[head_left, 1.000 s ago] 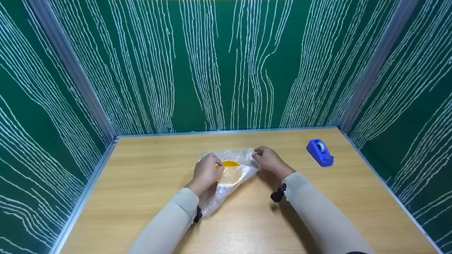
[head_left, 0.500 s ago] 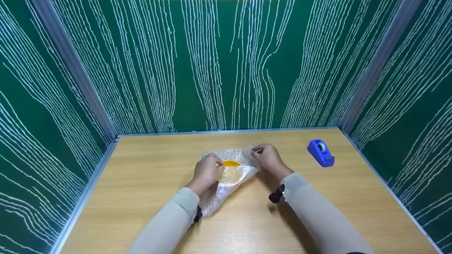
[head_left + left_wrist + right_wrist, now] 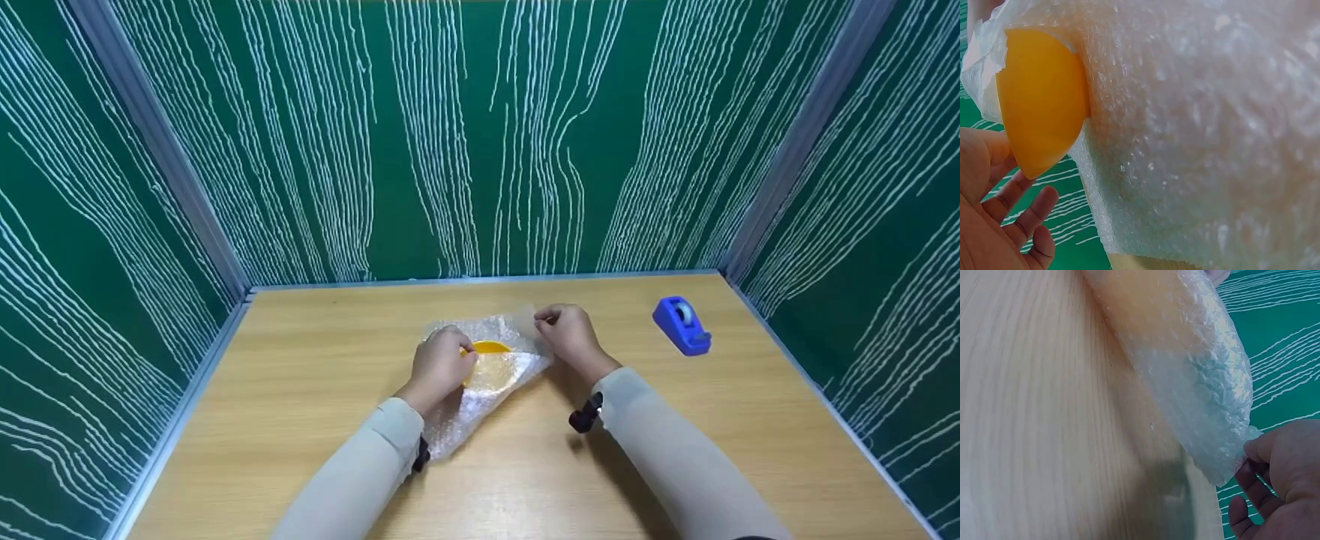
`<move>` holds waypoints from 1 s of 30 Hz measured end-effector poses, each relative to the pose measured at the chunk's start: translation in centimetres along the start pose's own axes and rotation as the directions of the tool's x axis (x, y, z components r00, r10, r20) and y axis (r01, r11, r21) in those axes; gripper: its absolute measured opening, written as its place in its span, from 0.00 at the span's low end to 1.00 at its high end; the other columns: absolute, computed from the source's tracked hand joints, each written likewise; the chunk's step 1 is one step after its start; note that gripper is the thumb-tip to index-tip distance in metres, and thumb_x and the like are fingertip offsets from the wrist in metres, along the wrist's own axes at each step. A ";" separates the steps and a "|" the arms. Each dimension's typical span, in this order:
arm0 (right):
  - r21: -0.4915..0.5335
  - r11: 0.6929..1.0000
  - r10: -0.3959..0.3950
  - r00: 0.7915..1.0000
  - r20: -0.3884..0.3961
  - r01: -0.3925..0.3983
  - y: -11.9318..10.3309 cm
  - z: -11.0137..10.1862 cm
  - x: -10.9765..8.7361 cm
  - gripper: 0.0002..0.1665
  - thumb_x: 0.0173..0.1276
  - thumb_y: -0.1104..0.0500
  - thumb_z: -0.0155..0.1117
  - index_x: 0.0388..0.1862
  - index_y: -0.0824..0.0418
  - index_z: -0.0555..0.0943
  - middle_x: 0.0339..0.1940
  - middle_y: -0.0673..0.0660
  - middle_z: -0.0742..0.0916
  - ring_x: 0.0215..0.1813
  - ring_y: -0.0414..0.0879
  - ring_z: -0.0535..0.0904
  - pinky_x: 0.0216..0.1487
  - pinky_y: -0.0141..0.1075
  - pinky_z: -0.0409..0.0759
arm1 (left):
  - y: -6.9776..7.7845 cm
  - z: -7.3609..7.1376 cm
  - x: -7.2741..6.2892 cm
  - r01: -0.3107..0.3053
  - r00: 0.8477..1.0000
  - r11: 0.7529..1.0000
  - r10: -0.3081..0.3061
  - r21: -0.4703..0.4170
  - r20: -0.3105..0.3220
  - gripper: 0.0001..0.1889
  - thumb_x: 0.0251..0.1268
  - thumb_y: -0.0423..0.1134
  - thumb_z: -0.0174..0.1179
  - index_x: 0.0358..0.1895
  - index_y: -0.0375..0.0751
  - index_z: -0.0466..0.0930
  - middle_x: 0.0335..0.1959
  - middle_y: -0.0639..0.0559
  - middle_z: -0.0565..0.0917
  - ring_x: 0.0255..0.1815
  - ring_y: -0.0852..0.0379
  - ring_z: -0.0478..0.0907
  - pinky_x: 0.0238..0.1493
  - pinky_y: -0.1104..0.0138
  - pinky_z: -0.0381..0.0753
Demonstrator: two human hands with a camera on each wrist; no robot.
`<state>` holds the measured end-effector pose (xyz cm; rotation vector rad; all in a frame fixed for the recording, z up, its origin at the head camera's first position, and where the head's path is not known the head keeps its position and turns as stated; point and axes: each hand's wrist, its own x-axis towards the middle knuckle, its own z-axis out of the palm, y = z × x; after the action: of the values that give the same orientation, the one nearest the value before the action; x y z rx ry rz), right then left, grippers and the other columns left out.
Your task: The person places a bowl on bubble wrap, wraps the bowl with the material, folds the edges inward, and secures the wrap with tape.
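A yellow bowl (image 3: 492, 347) (image 3: 1044, 101) lies in a sheet of bubble wrap (image 3: 465, 427) (image 3: 1196, 112), on the middle of the table. One flap is folded over the bowl's near part, and its far rim shows uncovered. My left hand (image 3: 441, 367) (image 3: 988, 208) pinches the bowl's rim at the left, where the flap crosses it. On the right, a far corner of the bubble wrap (image 3: 1202, 399) is pinched between the thumb and fingertips of my right hand (image 3: 571, 337) (image 3: 1292, 478). The bowl's underside is hidden by the wrap.
A blue tape dispenser (image 3: 681, 325) with a roll of tape stands at the table's back right. Green walls with white wavy lines (image 3: 420, 150) rise behind and at both sides of the wooden table (image 3: 315, 390).
My right hand has shifted very slightly, and the far right corner of the bubble wrap has come up a little with it. My left hand has stayed on the bowl's rim.
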<state>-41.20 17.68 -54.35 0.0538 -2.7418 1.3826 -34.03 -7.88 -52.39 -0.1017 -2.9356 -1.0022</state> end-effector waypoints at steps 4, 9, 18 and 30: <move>0.016 0.999 0.029 1.000 0.007 -0.030 -0.3 -0.3 -0.2 0.12 0.84 0.64 0.68 0.59 0.64 0.93 0.58 0.64 0.94 0.59 0.55 0.89 0.66 0.50 0.92 | 0.0 0.1 0.0 0.007 1.000 1.000 -0.007 -0.001 0.006 0.05 0.78 0.38 0.73 0.47 0.42 0.95 0.47 0.51 0.87 0.51 0.51 0.84 0.70 0.53 0.89; 0.014 1.000 0.009 1.000 0.001 -0.009 -1.0 -0.6 -0.7 0.12 0.83 0.64 0.69 0.59 0.64 0.92 0.58 0.63 0.94 0.59 0.55 0.89 0.68 0.51 0.92 | 0.1 0.2 0.0 0.036 0.999 0.999 -0.035 -0.012 0.013 0.05 0.79 0.39 0.73 0.47 0.43 0.94 0.47 0.52 0.86 0.50 0.51 0.83 0.70 0.54 0.90; -0.044 0.994 -0.099 0.995 0.014 0.099 -2.4 -0.8 -2.0 0.09 0.82 0.64 0.72 0.56 0.58 0.93 0.56 0.60 0.94 0.57 0.56 0.89 0.71 0.52 0.90 | 0.2 0.2 -0.2 0.062 0.998 0.997 -0.062 -0.034 0.013 0.04 0.78 0.38 0.73 0.49 0.44 0.93 0.48 0.53 0.86 0.52 0.51 0.83 0.72 0.54 0.89; -0.182 0.945 -0.262 0.962 0.079 0.272 -4.2 -0.2 -4.4 0.09 0.79 0.64 0.76 0.53 0.53 0.93 0.52 0.53 0.94 0.54 0.51 0.89 0.69 0.49 0.92 | 0.2 0.1 -0.4 0.056 0.998 0.998 -0.056 -0.013 0.004 0.07 0.79 0.40 0.73 0.53 0.45 0.91 0.52 0.52 0.87 0.55 0.51 0.83 0.74 0.54 0.88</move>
<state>-36.54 15.36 -51.19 0.4410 -2.7663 1.0580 -33.61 -7.66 -52.33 -0.0209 -2.9510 -1.0288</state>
